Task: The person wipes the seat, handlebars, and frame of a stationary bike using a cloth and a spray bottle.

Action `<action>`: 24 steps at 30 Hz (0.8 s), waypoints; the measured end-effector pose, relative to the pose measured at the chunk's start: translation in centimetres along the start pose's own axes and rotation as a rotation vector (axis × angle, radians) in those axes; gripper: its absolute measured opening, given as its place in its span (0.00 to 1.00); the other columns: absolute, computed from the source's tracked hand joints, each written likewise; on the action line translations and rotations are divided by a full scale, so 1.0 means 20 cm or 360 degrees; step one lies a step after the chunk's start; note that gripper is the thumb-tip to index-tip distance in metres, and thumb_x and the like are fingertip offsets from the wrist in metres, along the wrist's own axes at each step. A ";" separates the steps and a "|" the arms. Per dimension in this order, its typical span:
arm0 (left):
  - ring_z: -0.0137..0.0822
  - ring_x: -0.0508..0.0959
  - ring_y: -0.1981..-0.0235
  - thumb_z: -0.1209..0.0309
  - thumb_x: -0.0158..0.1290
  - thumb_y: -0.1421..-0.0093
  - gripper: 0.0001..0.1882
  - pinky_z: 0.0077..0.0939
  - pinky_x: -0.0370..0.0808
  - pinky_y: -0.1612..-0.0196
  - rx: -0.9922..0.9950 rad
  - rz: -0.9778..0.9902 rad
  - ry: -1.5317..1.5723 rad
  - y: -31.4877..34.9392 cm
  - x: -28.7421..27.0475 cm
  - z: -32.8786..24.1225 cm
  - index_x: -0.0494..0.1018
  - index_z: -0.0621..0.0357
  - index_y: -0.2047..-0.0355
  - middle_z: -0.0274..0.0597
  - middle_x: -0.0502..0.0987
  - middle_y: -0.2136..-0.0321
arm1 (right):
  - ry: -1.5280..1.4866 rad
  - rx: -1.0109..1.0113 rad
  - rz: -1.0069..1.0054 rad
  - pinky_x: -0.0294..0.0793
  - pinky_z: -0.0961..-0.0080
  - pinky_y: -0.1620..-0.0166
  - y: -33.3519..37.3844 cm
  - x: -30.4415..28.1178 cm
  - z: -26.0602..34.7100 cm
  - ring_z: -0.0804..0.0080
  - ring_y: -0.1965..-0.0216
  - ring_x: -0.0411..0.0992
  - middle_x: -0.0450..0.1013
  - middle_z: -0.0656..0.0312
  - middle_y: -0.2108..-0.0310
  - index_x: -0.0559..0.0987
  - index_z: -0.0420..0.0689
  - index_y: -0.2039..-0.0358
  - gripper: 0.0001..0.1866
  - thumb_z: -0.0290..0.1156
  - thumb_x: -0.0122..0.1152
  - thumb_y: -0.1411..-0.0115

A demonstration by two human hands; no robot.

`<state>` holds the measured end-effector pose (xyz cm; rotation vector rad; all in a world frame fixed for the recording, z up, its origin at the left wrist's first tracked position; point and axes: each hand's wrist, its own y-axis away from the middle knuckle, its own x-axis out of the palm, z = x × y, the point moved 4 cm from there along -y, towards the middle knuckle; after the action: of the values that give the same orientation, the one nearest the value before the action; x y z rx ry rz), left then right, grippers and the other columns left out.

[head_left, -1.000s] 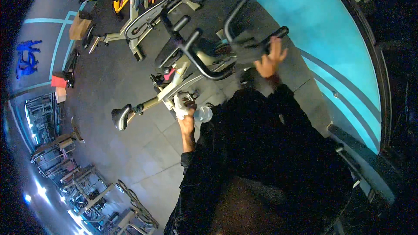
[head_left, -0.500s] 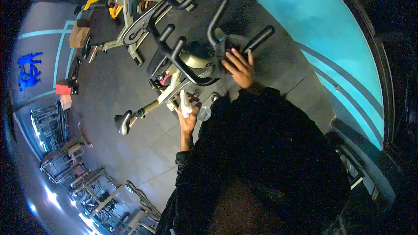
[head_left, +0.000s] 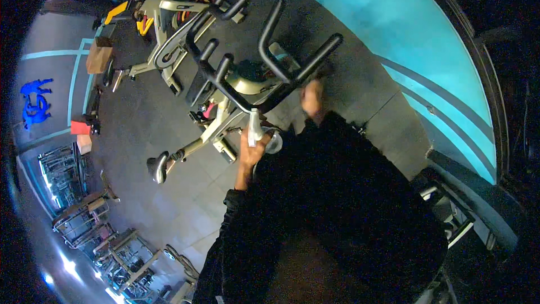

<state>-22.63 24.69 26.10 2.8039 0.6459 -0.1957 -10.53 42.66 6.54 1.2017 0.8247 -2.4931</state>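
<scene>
My left hand [head_left: 247, 155] is closed around a spray bottle with a white trigger head [head_left: 255, 126] and a clear body [head_left: 274, 143]. It is held just on my side of the exercise bike's black handlebar [head_left: 269, 98]. My right hand [head_left: 312, 98] is smeared by motion, close to the handlebar's right grip [head_left: 329, 48]. A dark, blurred patch [head_left: 324, 70] shows by its fingertips; whether it is a cloth I cannot make out. The bike's pale frame [head_left: 211, 129] and its saddle [head_left: 158, 167] extend to the left.
A second exercise bike [head_left: 163, 39] with yellow parts behind it stands at the far left. Brown boxes [head_left: 99, 56] line the left wall. A turquoise wall [head_left: 427, 39] curves along the right. Gym machines [head_left: 129, 262] fill the lower left, over grey floor tiles [head_left: 185, 202].
My right hand, spread over a dark patch at the handlebar's middle before, has pulled off it toward me and is now blurred. The left hand with the spray bottle shifted slightly right and up.
</scene>
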 end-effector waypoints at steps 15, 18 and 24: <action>0.34 0.77 0.59 0.66 0.57 0.52 0.27 0.29 0.75 0.55 -0.0165 -0.0126 0.0055 0.04 -0.03 -0.01 0.70 0.65 0.50 0.42 0.78 0.61 | -0.2210 0.0785 -0.1017 0.74 0.69 0.58 -0.99 -1.32 -0.41 0.71 0.62 0.74 0.76 0.62 0.63 0.75 0.43 0.52 0.16 0.40 0.50 0.32; 0.36 0.77 0.58 0.63 0.57 0.51 0.30 0.30 0.74 0.53 -0.0070 -0.0137 0.0066 0.04 -0.03 -0.01 0.69 0.66 0.49 0.44 0.77 0.59 | -0.1190 0.0749 -0.0520 0.69 0.65 0.58 -1.04 -1.20 -0.48 0.64 0.65 0.71 0.76 0.58 0.63 0.75 0.41 0.53 0.21 0.46 0.52 0.34; 0.38 0.75 0.56 0.63 0.54 0.48 0.37 0.32 0.72 0.50 0.0070 -0.0180 0.0004 0.00 -0.03 -0.03 0.58 0.65 0.39 0.44 0.74 0.55 | 0.0267 -0.0143 -0.0431 0.70 0.56 0.54 -0.79 -0.88 0.00 0.45 0.57 0.70 0.71 0.47 0.59 0.77 0.39 0.59 0.19 0.43 0.62 0.41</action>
<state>-23.01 24.57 26.82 2.8117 0.8109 -0.2304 -6.56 55.05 26.28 1.3623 1.2029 -2.5521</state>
